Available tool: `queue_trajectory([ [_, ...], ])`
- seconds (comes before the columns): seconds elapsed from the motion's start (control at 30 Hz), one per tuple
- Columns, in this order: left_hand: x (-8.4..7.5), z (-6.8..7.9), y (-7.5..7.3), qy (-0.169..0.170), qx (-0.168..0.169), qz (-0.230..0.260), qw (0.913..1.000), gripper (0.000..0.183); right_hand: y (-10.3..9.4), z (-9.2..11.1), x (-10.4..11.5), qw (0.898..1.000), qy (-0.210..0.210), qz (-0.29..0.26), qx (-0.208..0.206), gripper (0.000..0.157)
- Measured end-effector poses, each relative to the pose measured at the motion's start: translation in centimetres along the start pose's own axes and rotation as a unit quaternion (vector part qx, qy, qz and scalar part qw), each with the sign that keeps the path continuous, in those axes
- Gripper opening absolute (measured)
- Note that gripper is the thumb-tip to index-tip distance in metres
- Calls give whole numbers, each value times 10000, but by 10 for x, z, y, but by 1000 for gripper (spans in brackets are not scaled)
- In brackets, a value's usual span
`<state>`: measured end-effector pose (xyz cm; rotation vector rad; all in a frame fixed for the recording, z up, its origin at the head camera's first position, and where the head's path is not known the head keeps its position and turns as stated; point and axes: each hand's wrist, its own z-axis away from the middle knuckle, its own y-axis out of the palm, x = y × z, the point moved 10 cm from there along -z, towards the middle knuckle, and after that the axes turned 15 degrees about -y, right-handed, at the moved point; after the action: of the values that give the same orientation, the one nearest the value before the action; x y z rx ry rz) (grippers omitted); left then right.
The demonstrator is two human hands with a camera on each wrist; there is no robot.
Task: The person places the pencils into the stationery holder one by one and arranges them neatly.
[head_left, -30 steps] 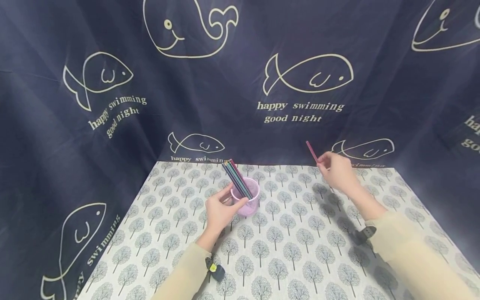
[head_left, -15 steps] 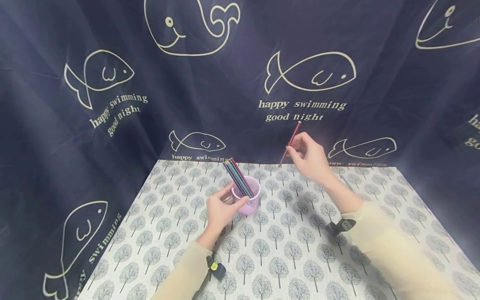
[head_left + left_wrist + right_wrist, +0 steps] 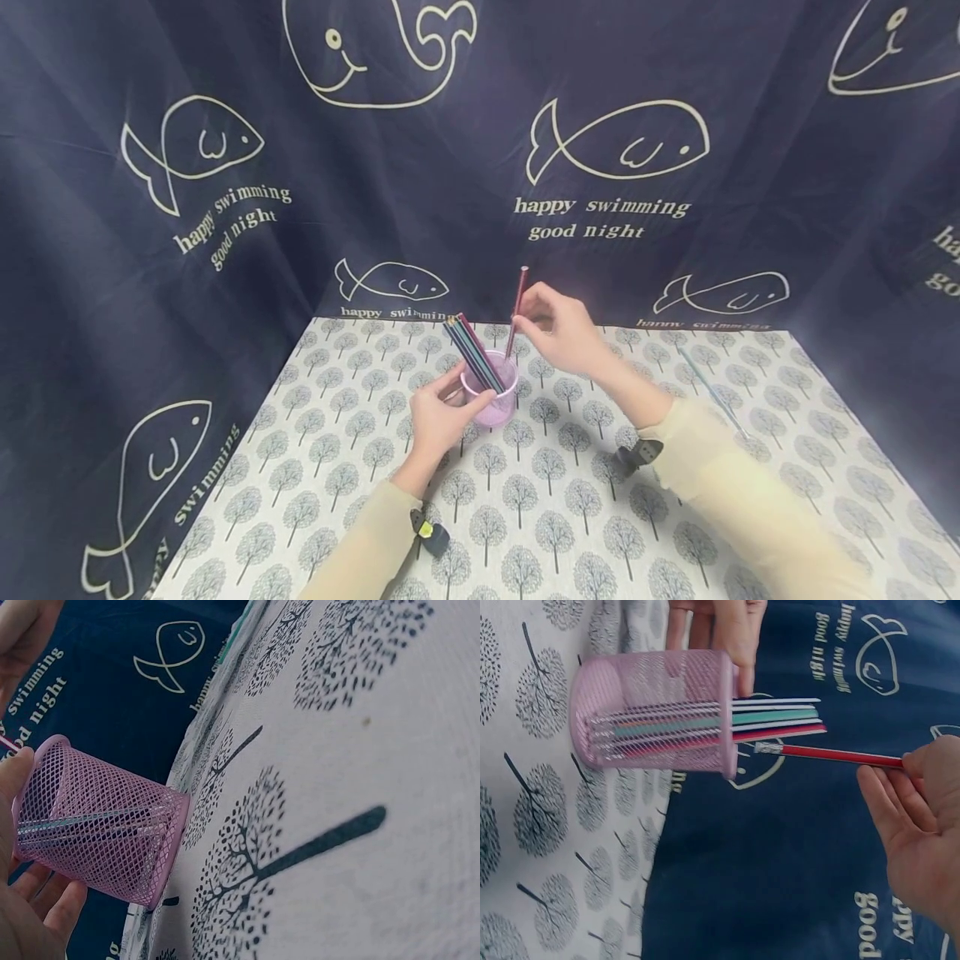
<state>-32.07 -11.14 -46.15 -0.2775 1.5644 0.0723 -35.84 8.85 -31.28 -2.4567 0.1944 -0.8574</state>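
Note:
A pink mesh pen cup [image 3: 493,408] stands on the tablecloth, gripped around its side by my left hand [image 3: 442,417]. Several pencils [image 3: 474,354] lean toward the left inside it. In the right wrist view these pencils [image 3: 780,716] poke out past the rim, white, teal and red among them. My right hand [image 3: 562,329] pinches a red pencil [image 3: 519,304] nearly upright over the cup. That red pencil [image 3: 832,754] has a silvery end, which points at the cup opening. In the left wrist view the cup [image 3: 105,817] shows the pencils through its mesh.
A thin light blue pencil-like stick [image 3: 712,390] lies on the tree-patterned tablecloth [image 3: 555,533] at the right, beyond the right forearm. Behind the table's far edge hangs a dark blue curtain [image 3: 480,183] with fish drawings.
My right hand has moved left from the table's right side to the cup, turning the red pencil nearly upright. The blue stick has come into view. My left hand keeps its grip.

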Motion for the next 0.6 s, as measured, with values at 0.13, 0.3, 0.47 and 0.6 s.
queue_trajectory([
  [0.13,-2,1,0,95,13,10,10000,70,21,1,-9,9990,59,174,400,12],
  [0.3,-3,0,1,160,-7,-14,9999,71,39,5,-20,9950,83,593,793,11],
  [0.47,-4,0,1,210,7,49,9998,70,53,8,-28,9891,157,956,1110,11],
  [0.6,-4,0,1,220,23,58,9997,70,65,9,-30,9835,236,1203,1327,11],
])
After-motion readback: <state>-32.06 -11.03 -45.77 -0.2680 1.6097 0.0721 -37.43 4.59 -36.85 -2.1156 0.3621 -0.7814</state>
